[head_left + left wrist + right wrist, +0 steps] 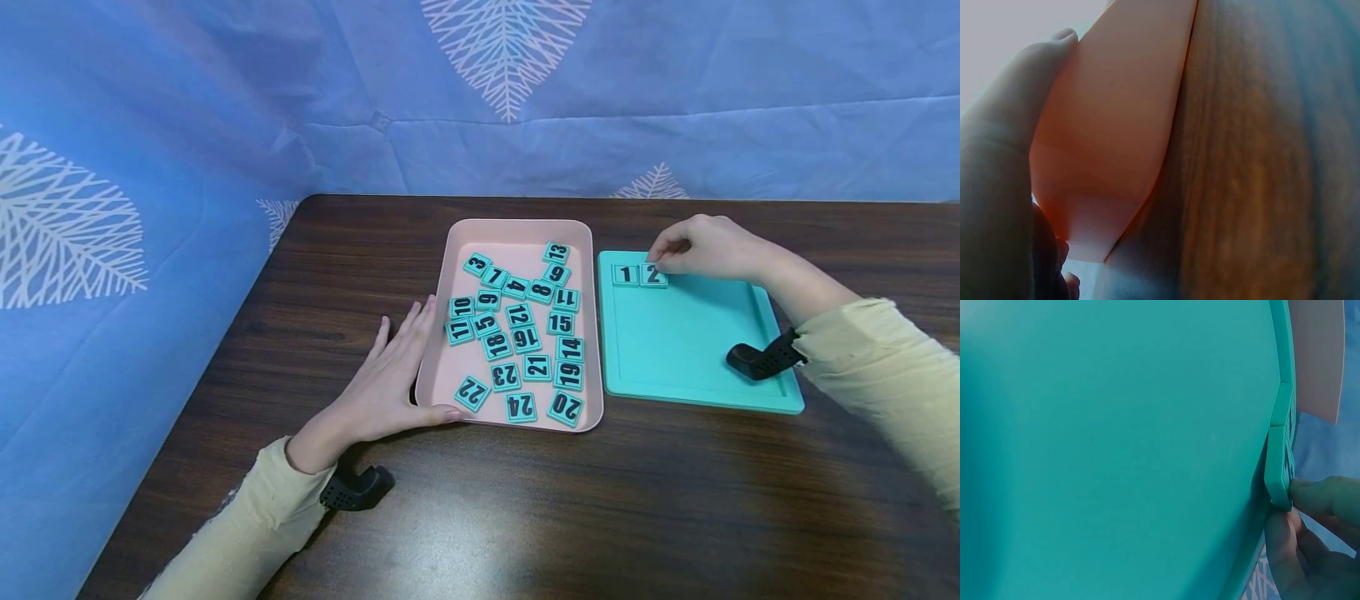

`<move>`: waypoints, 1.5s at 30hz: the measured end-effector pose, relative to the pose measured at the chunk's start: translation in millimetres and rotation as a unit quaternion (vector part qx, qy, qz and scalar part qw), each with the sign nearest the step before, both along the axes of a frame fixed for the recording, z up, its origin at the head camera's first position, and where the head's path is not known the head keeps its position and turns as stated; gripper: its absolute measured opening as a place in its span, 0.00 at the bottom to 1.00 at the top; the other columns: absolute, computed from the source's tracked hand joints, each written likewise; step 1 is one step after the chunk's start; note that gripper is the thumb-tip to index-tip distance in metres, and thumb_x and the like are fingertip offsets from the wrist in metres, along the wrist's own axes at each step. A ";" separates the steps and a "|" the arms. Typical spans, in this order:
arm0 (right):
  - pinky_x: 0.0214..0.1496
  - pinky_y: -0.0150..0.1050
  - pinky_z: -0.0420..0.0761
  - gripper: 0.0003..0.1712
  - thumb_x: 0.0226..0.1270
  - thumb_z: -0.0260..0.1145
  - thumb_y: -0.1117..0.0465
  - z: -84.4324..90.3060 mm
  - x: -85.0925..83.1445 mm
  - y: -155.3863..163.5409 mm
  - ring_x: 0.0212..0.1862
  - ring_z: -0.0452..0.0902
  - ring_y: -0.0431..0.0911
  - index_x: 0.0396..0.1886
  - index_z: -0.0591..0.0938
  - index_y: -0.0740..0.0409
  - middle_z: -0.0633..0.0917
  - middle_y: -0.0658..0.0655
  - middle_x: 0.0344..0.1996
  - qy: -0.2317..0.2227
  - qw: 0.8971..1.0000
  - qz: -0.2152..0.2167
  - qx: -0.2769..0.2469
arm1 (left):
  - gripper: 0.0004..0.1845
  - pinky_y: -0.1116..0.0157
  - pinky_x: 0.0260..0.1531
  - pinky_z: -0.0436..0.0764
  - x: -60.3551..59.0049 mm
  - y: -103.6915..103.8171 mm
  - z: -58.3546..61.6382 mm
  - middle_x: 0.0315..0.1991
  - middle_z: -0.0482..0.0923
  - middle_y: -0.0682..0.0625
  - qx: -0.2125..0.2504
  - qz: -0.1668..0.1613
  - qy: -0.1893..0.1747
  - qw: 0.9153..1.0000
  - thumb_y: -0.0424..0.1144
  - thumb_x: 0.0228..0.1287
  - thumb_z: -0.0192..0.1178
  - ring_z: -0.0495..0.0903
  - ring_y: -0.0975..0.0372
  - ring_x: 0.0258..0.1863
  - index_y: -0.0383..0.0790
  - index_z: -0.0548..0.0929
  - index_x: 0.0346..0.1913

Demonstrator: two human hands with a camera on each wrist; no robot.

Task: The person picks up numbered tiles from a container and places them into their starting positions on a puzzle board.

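Observation:
My right hand (712, 246) pinches the outer edge of a teal number tile marked 2 (652, 279) between thumb and finger. That tile lies at the far left of the teal tray (690, 342), beside the tile marked 1 (626, 275). In the right wrist view the 2 tile (1276, 467) sits slightly tilted against the tray's raised rim. My left hand (386, 387) rests against the pink tray (429, 385), its fingers straight along the left side and the thumb on the near rim. Several loose number tiles (525, 337) lie scattered inside the pink tray.
The two trays stand side by side on a dark wooden table (480, 508). A blue cloth with white leaf prints (360, 100) hangs behind the table and along its left side. Each wrist wears a black camera band (765, 360).

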State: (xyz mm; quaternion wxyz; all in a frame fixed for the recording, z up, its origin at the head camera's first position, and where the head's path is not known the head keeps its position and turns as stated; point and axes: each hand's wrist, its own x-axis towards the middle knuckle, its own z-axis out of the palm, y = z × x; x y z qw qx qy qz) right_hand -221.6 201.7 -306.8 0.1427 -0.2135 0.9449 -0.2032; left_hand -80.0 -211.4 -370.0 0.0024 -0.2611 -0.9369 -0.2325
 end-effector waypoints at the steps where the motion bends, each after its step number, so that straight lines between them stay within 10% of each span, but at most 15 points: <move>1: 0.30 0.42 0.66 0.11 0.68 0.60 0.63 0.0 0.0 -0.4 0.30 0.68 0.47 0.45 0.84 0.61 0.82 0.53 0.32 0.001 1.000 0.001 0.001 | 0.67 0.43 0.67 0.35 0.0 0.0 0.0 0.77 0.34 0.50 0.000 0.000 0.000 1.000 0.74 0.45 0.61 0.37 0.54 0.75 0.47 0.31 0.76; 45: 0.33 0.43 0.71 0.05 0.62 0.63 0.68 -2.6 -0.7 -7.0 0.28 0.71 0.46 0.35 0.84 0.62 0.81 0.52 0.26 0.053 0.998 0.015 0.019 | 0.66 0.41 0.67 0.37 -1.1 -0.9 -0.3 0.77 0.34 0.46 -0.005 -0.016 0.019 1.000 0.72 0.49 0.60 0.39 0.52 0.74 0.44 0.31 0.76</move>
